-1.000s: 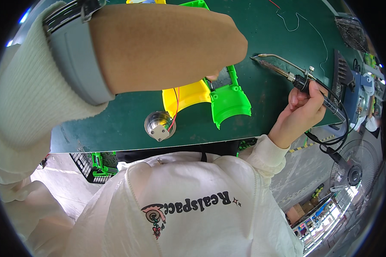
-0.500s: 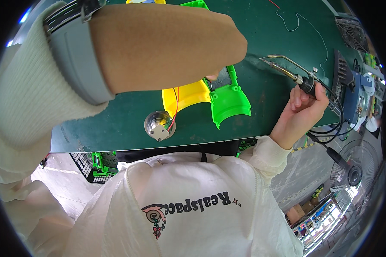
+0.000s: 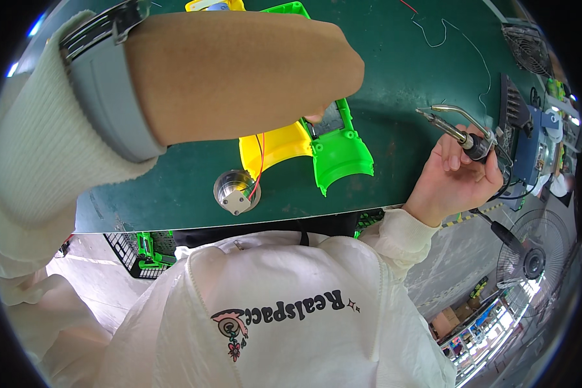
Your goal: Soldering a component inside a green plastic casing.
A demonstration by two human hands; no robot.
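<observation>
While the right hand (image 3: 456, 178) has its grip clenched around the black handle of a soldering iron (image 3: 462, 132), the metal tip points toward ten o'clock and hangs clear above the green worktop (image 3: 394, 77), well apart from the plastic parts. The left hand (image 3: 317, 118) is mostly hidden behind its own forearm, which crosses the upper picture from nine o'clock; only a fingertip shows, pressing on a grey board seated in the green plastic shell (image 3: 339, 152), so whether that grip is pinching or only pressing I cannot tell. Just beside the shell, at its nine o'clock, lies a yellow plastic shell (image 3: 275, 149), touching it. A red wire (image 3: 261, 161) runs down from the board area to a small round metal motor (image 3: 237, 191) near the worktop's front edge at about seven o'clock from the shells.

To do this well, I judge that the left fingertip should hold the board flat and steady, well off the joint. The iron should travel toward nine o'clock with its tip kept high over the plastic, since bare shell edges would likely melt at a touch. The iron's cable trails at four o'clock, near a fan (image 3: 530, 258); some slack there helps avoid a tug.
</observation>
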